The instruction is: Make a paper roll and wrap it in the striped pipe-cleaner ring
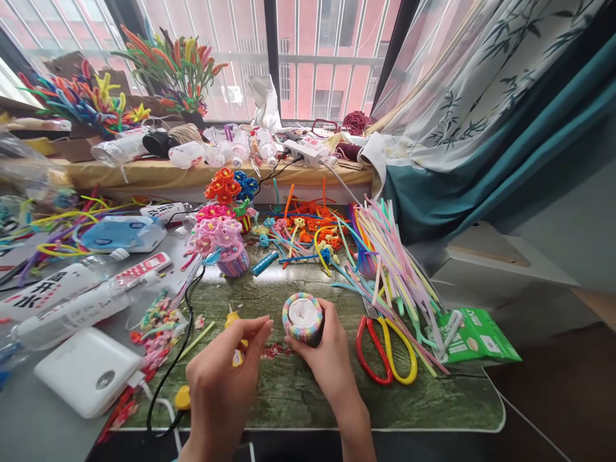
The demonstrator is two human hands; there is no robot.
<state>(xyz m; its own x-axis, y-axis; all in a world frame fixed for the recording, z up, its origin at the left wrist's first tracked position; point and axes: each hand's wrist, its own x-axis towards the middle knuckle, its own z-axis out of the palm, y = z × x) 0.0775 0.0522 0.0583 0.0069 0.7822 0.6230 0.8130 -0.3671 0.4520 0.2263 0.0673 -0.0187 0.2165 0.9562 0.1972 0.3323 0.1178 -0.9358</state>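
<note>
My right hand [330, 350] is wrapped round a small round pot [302, 331] with a fuzzy pastel rim of pink, yellow and blue. White stuffing [305, 312] fills its opening, which faces up toward me. To the left of the pot, my left hand [226, 366] is raised with thumb and fingertips pinched together; whatever may be between them is too small to make out. A yellow tool with a pointed tip [233, 317], probably a glue gun, lies partly hidden behind the left hand. Small red scraps [278, 351] show on the mat between both hands.
Scissors [385, 346] with red and yellow handles lie right, beside pastel pipe cleaners [392, 256] and a green packet [481, 337]. Finished flower pots [233, 253] stand behind. A white power bank [89, 372], bottles [86, 305] and a black cable [188, 327] occupy the left.
</note>
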